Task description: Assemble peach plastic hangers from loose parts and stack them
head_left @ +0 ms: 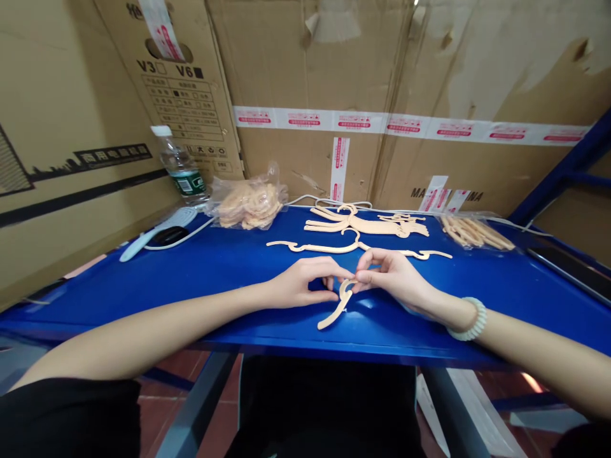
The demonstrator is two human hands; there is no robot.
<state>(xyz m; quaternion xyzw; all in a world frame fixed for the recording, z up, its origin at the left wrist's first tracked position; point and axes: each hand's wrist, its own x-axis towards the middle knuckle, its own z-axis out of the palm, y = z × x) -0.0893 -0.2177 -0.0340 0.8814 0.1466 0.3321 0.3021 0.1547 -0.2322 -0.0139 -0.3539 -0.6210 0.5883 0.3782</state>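
A beige plastic hanger piece (336, 311) with a curved hook end slants just above or on the blue table, close to its front edge. My right hand (394, 278) pinches the hook end between thumb and bent fingers. From the other side, my left hand (317, 280) has thumb and index finger on the curved part, its other fingers curled beneath. Directly behind my hands lies a beige clothes hanger (329, 249) with a hook and notched arms, partly covered by my right hand. Farther back, several more hanger pieces (377, 226) lie stacked together.
A clear bag of beige parts (251, 202) and a water bottle (184, 172) stand back left, near a light blue paddle-shaped object (160, 230). Another bag of parts (475, 231) and a dark phone-like slab (570, 270) lie right. Cardboard (305, 70) walls the blue table (214, 270).
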